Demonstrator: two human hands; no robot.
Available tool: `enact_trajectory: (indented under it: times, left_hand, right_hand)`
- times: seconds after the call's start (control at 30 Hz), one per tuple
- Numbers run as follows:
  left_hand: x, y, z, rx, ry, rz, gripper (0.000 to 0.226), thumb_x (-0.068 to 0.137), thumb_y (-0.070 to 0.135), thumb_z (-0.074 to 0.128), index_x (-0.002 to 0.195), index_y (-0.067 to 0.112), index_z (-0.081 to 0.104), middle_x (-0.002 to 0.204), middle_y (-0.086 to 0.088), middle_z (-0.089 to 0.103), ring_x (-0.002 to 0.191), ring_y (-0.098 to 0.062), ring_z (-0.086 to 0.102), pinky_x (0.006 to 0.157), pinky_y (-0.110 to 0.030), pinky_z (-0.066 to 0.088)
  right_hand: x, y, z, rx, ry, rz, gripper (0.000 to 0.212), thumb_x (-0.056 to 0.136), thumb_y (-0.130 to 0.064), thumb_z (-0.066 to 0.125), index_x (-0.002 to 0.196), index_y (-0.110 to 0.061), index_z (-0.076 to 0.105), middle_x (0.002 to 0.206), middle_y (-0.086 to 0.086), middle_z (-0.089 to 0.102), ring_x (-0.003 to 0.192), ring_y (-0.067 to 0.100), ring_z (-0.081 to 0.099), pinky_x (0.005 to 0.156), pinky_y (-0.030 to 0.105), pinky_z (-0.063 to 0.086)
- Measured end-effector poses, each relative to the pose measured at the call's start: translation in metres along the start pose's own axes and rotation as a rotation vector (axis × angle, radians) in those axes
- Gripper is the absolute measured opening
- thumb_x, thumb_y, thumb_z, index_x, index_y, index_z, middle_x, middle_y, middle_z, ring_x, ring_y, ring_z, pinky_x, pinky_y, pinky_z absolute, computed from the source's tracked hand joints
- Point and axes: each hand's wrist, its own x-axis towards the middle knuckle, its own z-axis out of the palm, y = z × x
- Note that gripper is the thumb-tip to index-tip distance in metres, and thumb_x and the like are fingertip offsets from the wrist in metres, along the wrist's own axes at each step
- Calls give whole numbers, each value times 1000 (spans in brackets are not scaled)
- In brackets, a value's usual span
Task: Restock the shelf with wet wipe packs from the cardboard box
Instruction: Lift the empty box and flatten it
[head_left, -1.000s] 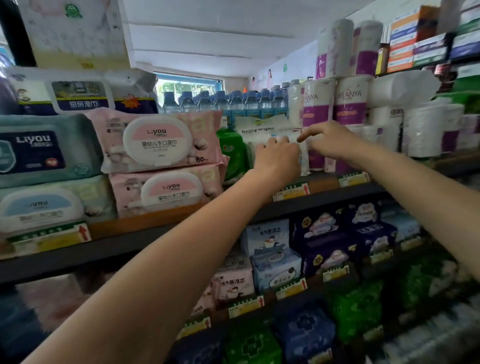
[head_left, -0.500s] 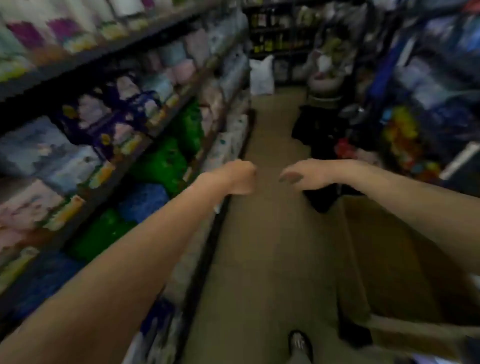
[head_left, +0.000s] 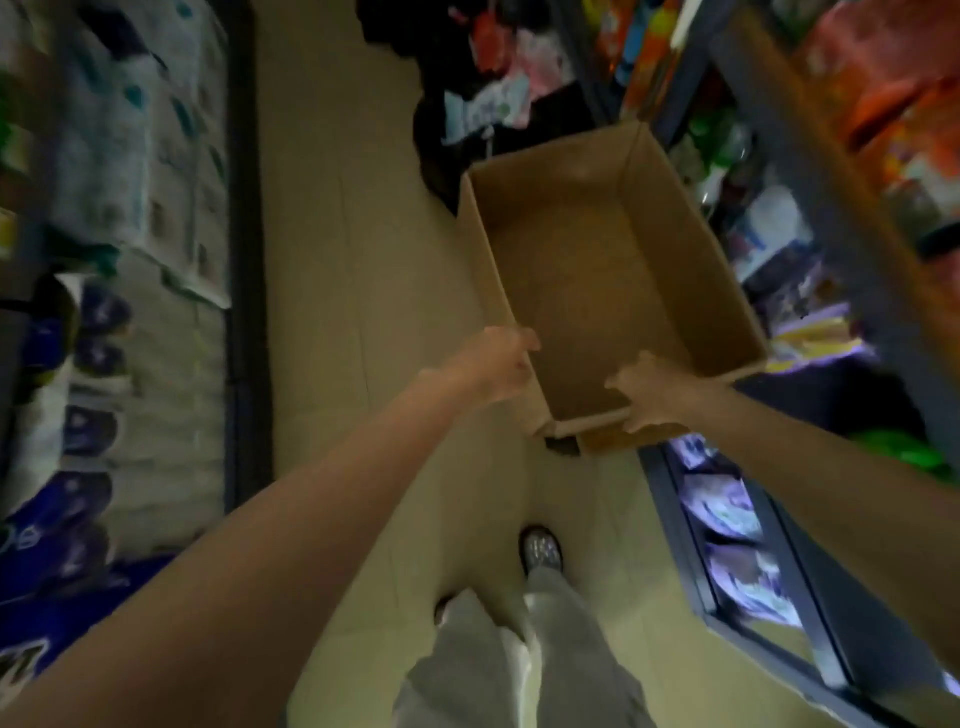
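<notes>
The cardboard box is sitting open on the tiled aisle floor, its brown bottom bare as far as the blurred view shows, just beside the right-hand shelving. The left hand is touching the box's near left corner, fingers curling over the wall. The right hand is gripping the near wall's rim. Grey trousers and a shoe are showing below. Stacked packs are filling the left shelf.
</notes>
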Motion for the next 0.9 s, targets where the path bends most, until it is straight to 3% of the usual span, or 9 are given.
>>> enact_trajectory:
  times: [0.1,0.2,0.3,0.43,0.57,0.67,0.77,0.87,0.9]
  left_hand:
    - [28,1,38,-5,-68,-27,48,92,4,41,139,13,39,145,-10,42,132,-26,42,105,-32,35]
    - [42,1,45,-14,-85,-15,47,93,6,44,139,12,38,146,-8,40,133,-25,39,104,-29,32]
    - [50,2,27,108,-104,4,51,91,23,53,140,16,38,146,-7,39,135,-27,35,109,-34,28]
    - [56,1,-39,379,-247,-152,54,89,49,50,134,19,45,137,-4,49,131,-28,38,110,-45,22]
    - [40,-27,-142,412,10,-161,50,84,52,55,119,16,52,106,-3,55,116,-26,51,105,-43,27]
    - [25,-61,-213,412,153,-152,53,77,53,62,117,20,53,94,2,48,110,-25,52,102,-43,28]
    - [20,-96,-280,317,143,-152,54,70,54,70,109,18,58,92,2,50,98,-24,52,100,-44,34]
    - [19,-137,-352,237,167,-90,49,70,53,71,98,13,62,86,-1,53,82,-20,49,85,-36,43]
    - [21,-154,-377,200,188,-78,50,71,52,71,99,11,63,87,-2,56,81,-19,50,80,-31,43]
  right_hand:
    - [30,5,42,-178,36,-30,26,90,-10,49,115,-10,56,121,10,56,121,28,43,94,36,41]
    - [42,9,36,-249,71,-99,24,91,-3,45,109,-6,60,113,12,59,108,27,57,81,33,48]
    - [33,8,5,-260,137,-208,22,89,-6,47,107,-9,61,109,11,61,101,27,60,70,30,44]
    - [3,-10,-92,-87,358,-316,19,87,-6,47,97,-11,63,97,9,63,91,27,61,64,31,40]
    - [-5,-32,-202,106,485,-338,15,90,-12,52,98,-13,64,98,7,63,89,25,60,67,30,43]
    - [0,-54,-274,218,488,-368,17,91,-20,56,104,-12,63,106,7,63,93,22,59,73,30,45]
    - [10,-82,-345,184,429,-380,27,89,-23,59,112,-10,59,112,7,63,98,21,59,75,26,44]
    - [28,-110,-428,170,307,-379,30,89,-19,60,117,-9,55,114,9,63,89,19,60,63,24,47]
    - [35,-120,-456,197,282,-374,32,89,-19,60,119,-11,53,115,8,61,88,19,60,65,26,50]
